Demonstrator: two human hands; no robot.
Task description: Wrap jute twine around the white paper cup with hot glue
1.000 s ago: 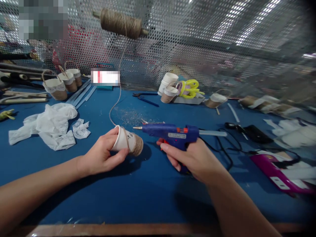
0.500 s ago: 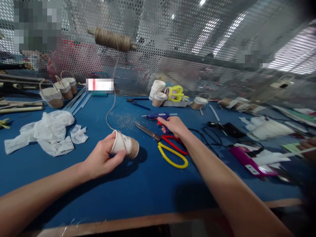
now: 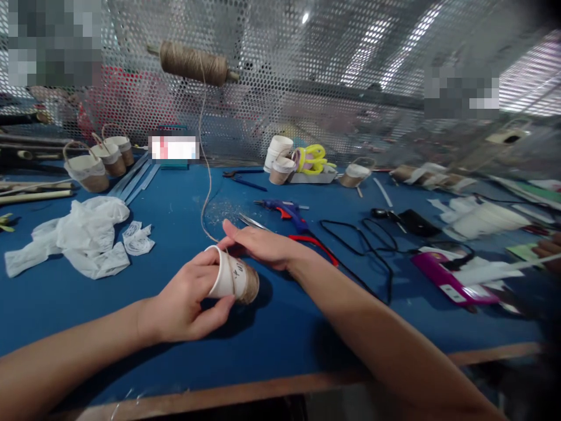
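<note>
My left hand [image 3: 188, 298] is wrapped around a white paper cup [image 3: 227, 275], fingers inside its mouth and thumb on the outside. The cup is tipped on its side above the table, its base end wound with brown twine. One strand of twine [image 3: 204, 204] runs down to the cup from a spool [image 3: 193, 63] on a rod. At the cup's upper rim, my right hand [image 3: 263, 245] has its fingertips closed at this strand; its palm hides part of them. Behind that hand lie a blue glue gun [image 3: 287, 211] and scissors [image 3: 311, 238], partly covered.
White lace [image 3: 94, 228] lies at the left, with small twine-wrapped cups [image 3: 90, 172] behind it. Pliers [image 3: 245, 180] and stacked cups [image 3: 279, 153] stand at the back. A black cord [image 3: 355, 240] and a purple power strip [image 3: 451, 278] occupy the right side.
My right hand has let go of the glue gun and moved left to the twine at the cup. The gun now rests on the table. My left hand has shifted the cup slightly right and nearer.
</note>
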